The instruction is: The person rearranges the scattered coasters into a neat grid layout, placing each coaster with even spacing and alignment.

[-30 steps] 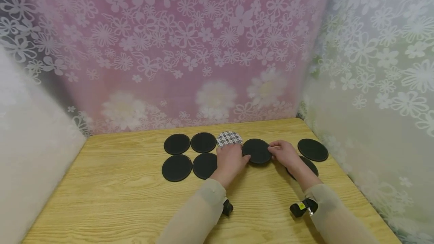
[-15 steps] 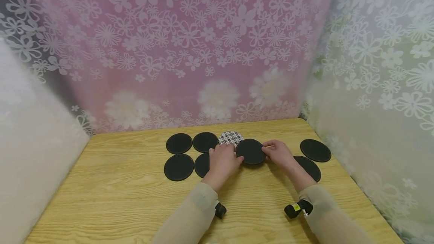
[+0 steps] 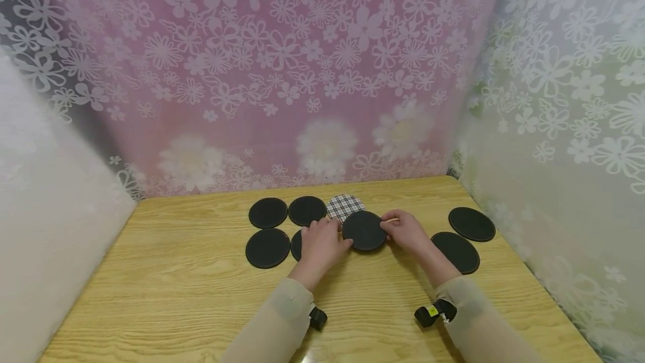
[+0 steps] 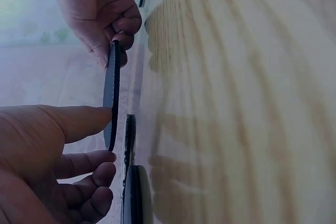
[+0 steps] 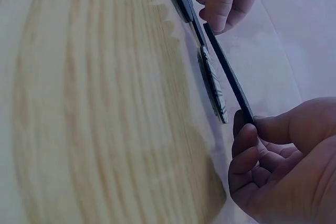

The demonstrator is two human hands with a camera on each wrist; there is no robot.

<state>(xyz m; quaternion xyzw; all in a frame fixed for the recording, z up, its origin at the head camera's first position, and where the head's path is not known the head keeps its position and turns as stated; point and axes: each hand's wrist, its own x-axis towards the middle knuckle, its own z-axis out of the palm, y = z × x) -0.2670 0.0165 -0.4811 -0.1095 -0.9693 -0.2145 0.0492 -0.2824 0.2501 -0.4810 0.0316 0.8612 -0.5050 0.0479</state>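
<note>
Left hand [image 3: 321, 244] and right hand [image 3: 407, 234] pinch a raised coaster [image 3: 365, 231] between fingers and thumbs; five grouped coasters [image 3: 267, 248] seem settled left, two loose coasters [image 3: 472, 224] seemingly unplaced right.

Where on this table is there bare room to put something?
Free: the yellowish wood-grain table, left of four flat, round black discs, and its front stretch between the two beige sleeves. Crowded: farther back, where the left hand and right hand hold another black disc near a white-and-black checked disc, and at right, where two more black discs lie.
</note>
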